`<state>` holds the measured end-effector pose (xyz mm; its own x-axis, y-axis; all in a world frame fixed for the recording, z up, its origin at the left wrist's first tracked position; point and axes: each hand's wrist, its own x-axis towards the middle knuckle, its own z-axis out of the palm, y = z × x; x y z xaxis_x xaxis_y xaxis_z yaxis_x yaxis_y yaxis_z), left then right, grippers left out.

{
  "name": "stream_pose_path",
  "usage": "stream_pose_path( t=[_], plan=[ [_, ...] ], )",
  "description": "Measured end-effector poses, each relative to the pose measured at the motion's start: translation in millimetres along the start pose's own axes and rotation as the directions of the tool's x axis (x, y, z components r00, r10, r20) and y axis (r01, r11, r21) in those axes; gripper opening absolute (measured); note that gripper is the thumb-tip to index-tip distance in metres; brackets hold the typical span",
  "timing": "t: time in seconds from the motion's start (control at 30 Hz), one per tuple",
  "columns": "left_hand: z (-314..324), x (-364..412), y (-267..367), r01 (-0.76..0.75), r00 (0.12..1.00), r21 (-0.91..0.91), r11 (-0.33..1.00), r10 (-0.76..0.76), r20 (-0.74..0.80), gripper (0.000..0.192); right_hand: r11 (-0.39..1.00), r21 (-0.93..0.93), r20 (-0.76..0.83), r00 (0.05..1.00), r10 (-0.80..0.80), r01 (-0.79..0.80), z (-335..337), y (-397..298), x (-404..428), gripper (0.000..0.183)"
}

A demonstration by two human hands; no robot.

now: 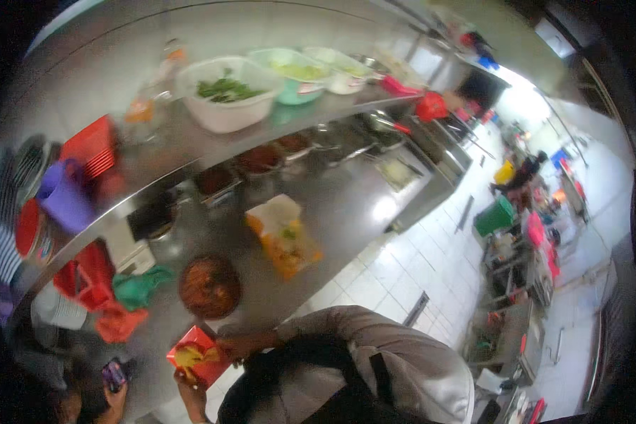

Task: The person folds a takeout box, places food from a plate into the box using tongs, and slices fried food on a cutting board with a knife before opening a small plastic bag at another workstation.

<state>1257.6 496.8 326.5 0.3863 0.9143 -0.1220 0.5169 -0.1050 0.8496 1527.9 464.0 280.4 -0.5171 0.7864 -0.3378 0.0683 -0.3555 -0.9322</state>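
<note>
A red square plate (205, 374) with yellow food on it is held low in front of me. My left hand (192, 393) grips its lower edge. At the plate's right side, my right hand (244, 343) closes on the edge, its fingers blurred. Just beyond the plate, a round brown dish (210, 286) with reddish-brown contents rests on the steel counter (331, 204). Farther up lies a yellow-orange tray or paper (297, 254) bearing food, with a white sheet (276, 208) at its far end.
Sunken metal containers (217, 183) line the counter's back. The raised steel shelf (164, 177) holds a white tub of green leaves (232, 108), bottles, red trays and a purple pitcher (66, 196). Cloths (140, 289) lie left. Another person's hand (117, 397) holds a phone-like object (115, 375) at lower left.
</note>
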Motion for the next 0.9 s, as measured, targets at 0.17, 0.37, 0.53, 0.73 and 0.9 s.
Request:
stream_pose_path(
  t=[0.17,0.37,0.53,0.73,0.9],
  plan=[
    [55.3,21.4,65.1,-0.151,0.978,0.025,0.988,0.146,0.147,0.069,0.943,0.085,-0.057,0.946,-0.318,0.322,-37.2,-54.0,-112.7,0.038],
    [182.4,34.6,241.4,-0.433,0.881,0.271,0.86,0.34,0.328,0.065,0.983,0.073,-0.289,0.947,-0.139,0.166,-102.3,-50.0,-281.8,0.032],
    [344.9,58.1,288.1,-0.238,0.797,-0.127,0.963,0.268,0.541,0.066,0.95,-0.126,-0.649,0.7,-0.298,0.287,-143.4,-7.2,-432.1,0.031],
    [518.9,88.6,335.0,-0.513,0.559,-0.017,0.858,0.348,0.753,0.072,0.993,0.118,-0.861,0.501,0.088,0.027,-204.7,105.7,-533.9,0.032],
    [610.3,109.9,374.9,-0.428,0.563,-0.028,0.903,0.291,0.773,0.069,0.97,0.218,-0.882,0.448,0.149,0.105,-264.7,132.5,-588.9,0.038]
  ],
)
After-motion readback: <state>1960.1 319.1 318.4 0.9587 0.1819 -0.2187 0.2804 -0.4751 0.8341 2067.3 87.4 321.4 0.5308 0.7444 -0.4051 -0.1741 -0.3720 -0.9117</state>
